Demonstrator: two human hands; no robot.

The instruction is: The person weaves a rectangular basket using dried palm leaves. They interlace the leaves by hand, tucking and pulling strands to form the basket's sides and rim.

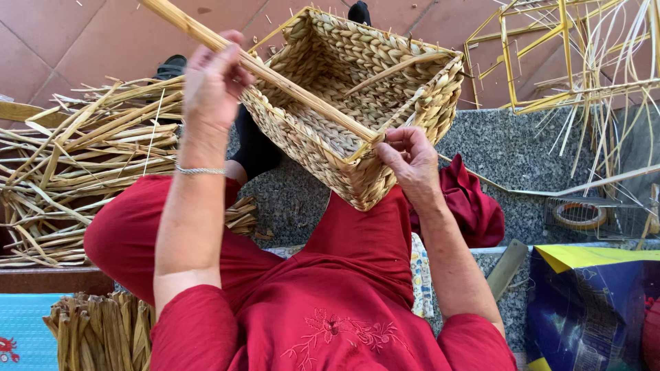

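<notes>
The left hand [212, 79] is raised, fingers curled shut with its forearm upright, while the lower right hand [410, 159] pinches with bent fingertips.

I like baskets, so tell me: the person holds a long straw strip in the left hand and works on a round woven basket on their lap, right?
Not quite: the head view shows the basket is rectangular, not round. The left hand does hold the long straw strip.

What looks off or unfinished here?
Woven basket sits tilted on the lap, stray fibre ends sticking out along its rim. One long strand, pulled by the left hand, isn't woven in. Right hand pinches the near corner.
</notes>
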